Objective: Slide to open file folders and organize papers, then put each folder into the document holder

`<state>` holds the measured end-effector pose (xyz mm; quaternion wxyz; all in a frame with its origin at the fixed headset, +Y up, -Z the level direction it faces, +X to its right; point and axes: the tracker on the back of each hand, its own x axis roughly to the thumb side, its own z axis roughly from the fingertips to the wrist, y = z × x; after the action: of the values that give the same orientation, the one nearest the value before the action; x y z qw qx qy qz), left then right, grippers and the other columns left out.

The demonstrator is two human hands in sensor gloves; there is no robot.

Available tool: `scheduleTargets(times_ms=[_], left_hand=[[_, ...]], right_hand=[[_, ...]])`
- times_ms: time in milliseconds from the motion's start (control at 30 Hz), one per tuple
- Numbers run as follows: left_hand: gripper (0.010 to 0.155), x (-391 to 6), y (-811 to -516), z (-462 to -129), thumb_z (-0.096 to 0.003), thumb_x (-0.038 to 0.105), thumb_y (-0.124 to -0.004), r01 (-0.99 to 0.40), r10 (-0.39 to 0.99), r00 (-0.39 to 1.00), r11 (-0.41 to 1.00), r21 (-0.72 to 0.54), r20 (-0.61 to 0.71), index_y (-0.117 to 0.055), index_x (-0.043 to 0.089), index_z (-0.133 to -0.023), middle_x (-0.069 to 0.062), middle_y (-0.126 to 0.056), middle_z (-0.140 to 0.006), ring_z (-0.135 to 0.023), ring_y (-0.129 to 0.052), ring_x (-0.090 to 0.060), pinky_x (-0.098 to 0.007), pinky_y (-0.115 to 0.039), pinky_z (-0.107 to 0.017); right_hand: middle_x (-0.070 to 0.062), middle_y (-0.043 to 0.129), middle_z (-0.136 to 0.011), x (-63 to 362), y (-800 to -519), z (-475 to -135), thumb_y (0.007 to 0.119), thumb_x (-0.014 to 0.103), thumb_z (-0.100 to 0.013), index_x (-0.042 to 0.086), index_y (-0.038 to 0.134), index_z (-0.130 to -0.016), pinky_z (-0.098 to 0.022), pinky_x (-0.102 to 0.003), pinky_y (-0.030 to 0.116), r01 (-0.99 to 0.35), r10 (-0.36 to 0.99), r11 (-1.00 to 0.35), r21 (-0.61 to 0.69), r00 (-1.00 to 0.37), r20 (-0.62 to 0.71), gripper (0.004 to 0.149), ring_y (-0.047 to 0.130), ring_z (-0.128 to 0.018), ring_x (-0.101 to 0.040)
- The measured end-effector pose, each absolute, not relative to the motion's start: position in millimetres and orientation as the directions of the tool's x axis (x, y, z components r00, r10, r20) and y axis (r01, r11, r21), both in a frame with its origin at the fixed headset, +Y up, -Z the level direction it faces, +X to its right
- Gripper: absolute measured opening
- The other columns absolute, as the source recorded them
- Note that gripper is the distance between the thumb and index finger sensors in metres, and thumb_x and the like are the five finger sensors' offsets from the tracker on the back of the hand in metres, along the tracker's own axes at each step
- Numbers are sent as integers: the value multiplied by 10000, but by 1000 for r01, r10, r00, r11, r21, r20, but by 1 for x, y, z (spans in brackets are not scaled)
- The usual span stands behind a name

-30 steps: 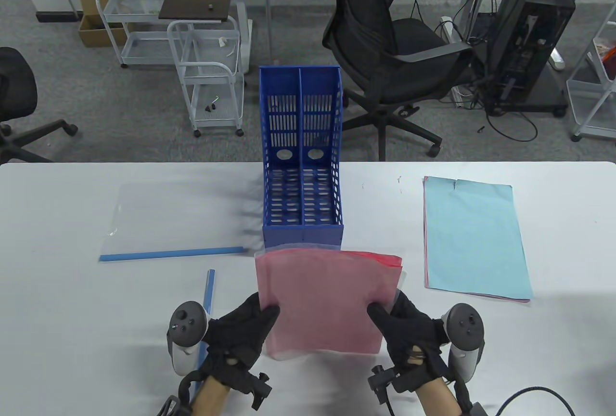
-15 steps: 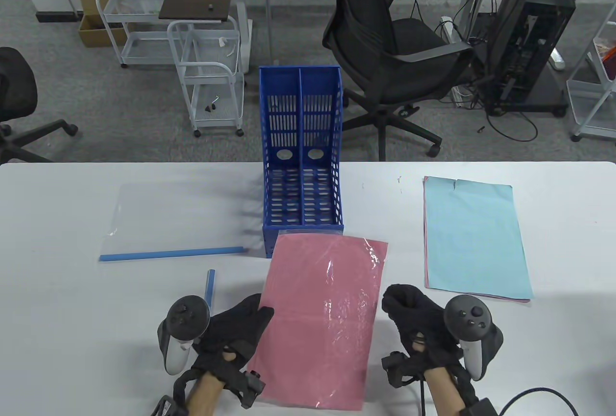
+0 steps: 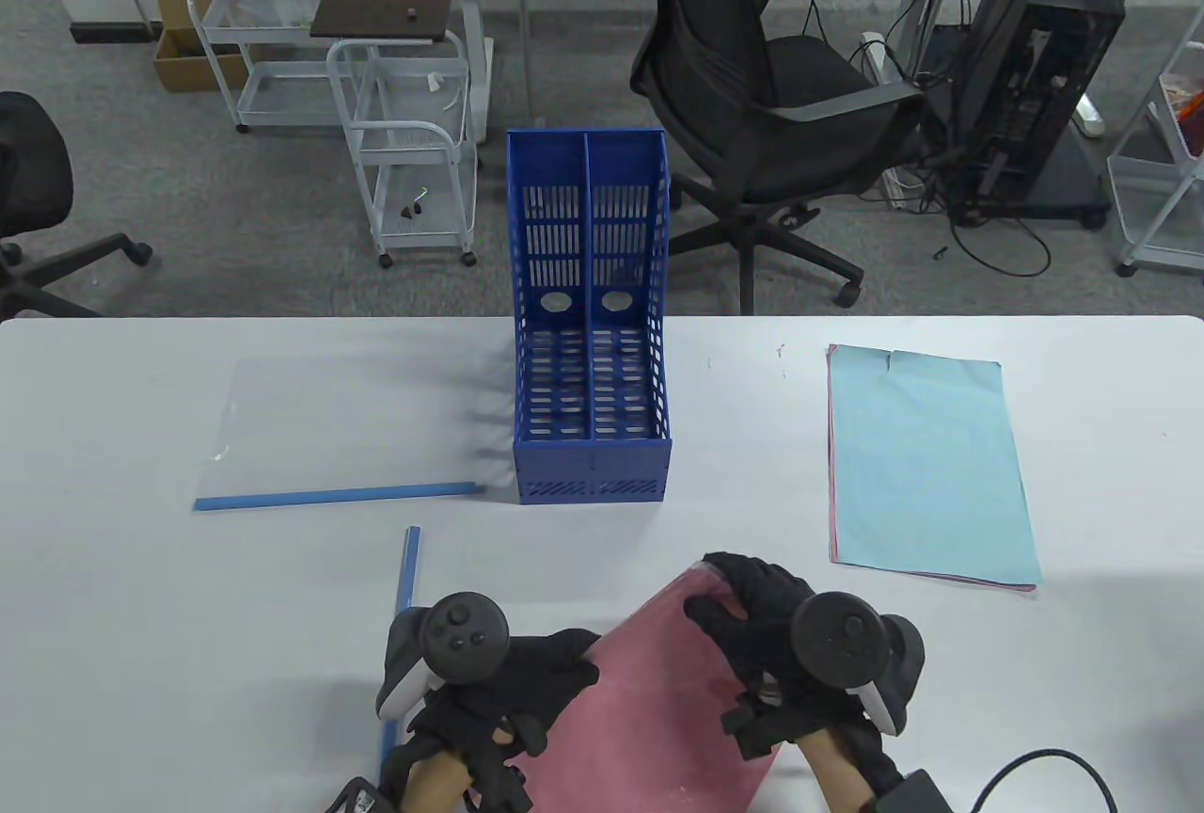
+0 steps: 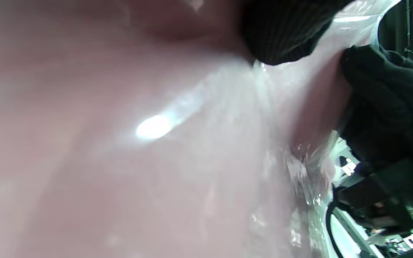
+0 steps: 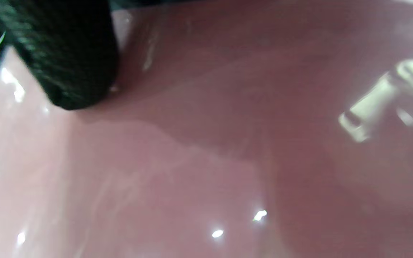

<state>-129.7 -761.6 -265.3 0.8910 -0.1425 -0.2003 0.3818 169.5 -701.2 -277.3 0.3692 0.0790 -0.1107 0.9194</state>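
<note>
A clear folder filled with pink papers (image 3: 658,709) is tilted up at the table's near edge, between both hands. My left hand (image 3: 541,667) curls over its left edge. My right hand (image 3: 743,592) grips its upper right corner, fingers folded over the top. The pink folder (image 4: 156,143) fills the left wrist view, with a gloved fingertip (image 4: 281,36) pressed on it and the right hand (image 4: 389,107) at its far edge. In the right wrist view one fingertip (image 5: 70,53) lies on the glossy pink folder (image 5: 228,143). The blue document holder (image 3: 591,465) stands mid-table, both slots showing no folder.
A loose blue slide bar (image 3: 404,578) lies just left of my left hand. A second clear folder (image 3: 348,418) with its blue bar (image 3: 334,496) lies at the left. A stack of light blue papers (image 3: 926,465) lies at the right.
The pink folder, held up a second ago and then laid flat in front of the holder, has been pulled toward the near edge and tilted up. Both hands have closed on its edges.
</note>
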Motion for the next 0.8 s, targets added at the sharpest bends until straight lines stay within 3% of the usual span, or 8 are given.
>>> scheduleTargets(times_ms=[100,233,300,400,533,667,800], left_hand=[[434,-132,-768,-269,-446,402,-839,-637,776,611,600,-483,159,-935,225,-830,-33,-1088,-629,-431,-1144,-205,-418,-935,-436],[455,-134,-769,-268,-452,403,-836,-623,754,645,614,-485,126,-918,196,-849,-55,-1080,-656,-457,-1141,-228,-438,-924,-451],[493,-140,-764,-266,-446,415,-844,-636,732,673,646,-422,107,-896,186,-880,-76,-1060,-701,-501,-1125,-254,-459,-908,-475],[480,-162,-748,-265,-432,439,-860,-648,685,727,706,-285,46,-928,192,-838,-70,-1065,-648,-448,-1108,-250,-470,-904,-441],[484,-214,-735,-265,-421,448,-885,-501,476,853,862,-81,-211,-937,186,-825,-72,-1049,-611,-399,-1065,-246,-480,-878,-419],[612,-237,-750,-270,-408,483,-906,-285,178,878,940,-186,-445,-861,156,-923,-97,-995,-721,-491,-1029,-276,-500,-845,-466],[625,-229,-769,-281,-412,493,-903,-239,67,885,915,-325,-461,-856,142,-927,-90,-990,-732,-467,-1045,-264,-457,-872,-414]], right_hand=[[34,1041,-541,161,-703,-283,895,471,-310,244,913,-687,-498,-446,854,-650,628,-745,-151,-759,173,440,1025,-374,-182],[40,1040,-513,147,-700,-292,889,474,-308,244,913,-682,-468,-421,875,-546,526,-823,-154,-836,156,439,1019,-322,-157],[43,1038,-505,141,-701,-298,886,474,-307,242,912,-681,-461,-415,878,-519,500,-842,-143,-853,153,441,1016,-310,-146],[42,1036,-502,136,-708,-302,886,470,-305,243,912,-680,-458,-412,878,-473,454,-870,-137,-878,151,439,1009,-300,-149],[40,1036,-491,136,-717,-304,884,468,-303,240,913,-676,-447,-410,880,-407,387,-903,-142,-911,145,438,1004,-285,-146],[40,1037,-480,135,-721,-306,888,472,-301,240,918,-670,-430,-403,883,-376,357,-915,-144,-923,143,437,1001,-275,-147],[42,1037,-475,132,-727,-308,890,477,-299,244,919,-667,-422,-395,885,-340,321,-930,-138,-937,139,436,998,-271,-145]])
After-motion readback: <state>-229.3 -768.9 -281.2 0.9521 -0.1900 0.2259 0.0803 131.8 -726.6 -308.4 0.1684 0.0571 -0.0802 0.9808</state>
